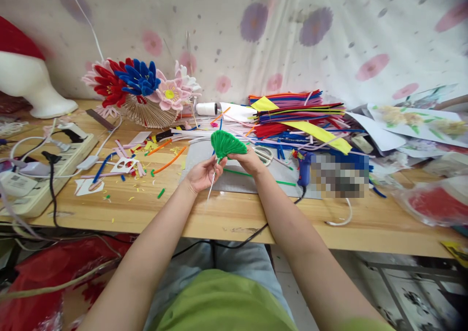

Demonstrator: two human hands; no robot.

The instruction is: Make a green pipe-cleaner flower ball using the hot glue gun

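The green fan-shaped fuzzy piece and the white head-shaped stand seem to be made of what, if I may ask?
The green fan-shaped fuzzy piece looks like soft, matte chenille stems, judging by its velvety pile and ribbed rows. The white head-shaped stand seems to be foam, given its pale, smooth, dull surface, though matte plastic is possible.

A pale sheet (285, 43) with pink and purple flowers hangs behind the wooden table (139, 211), its right side creased; pale floor (292, 282) shows below the near edge
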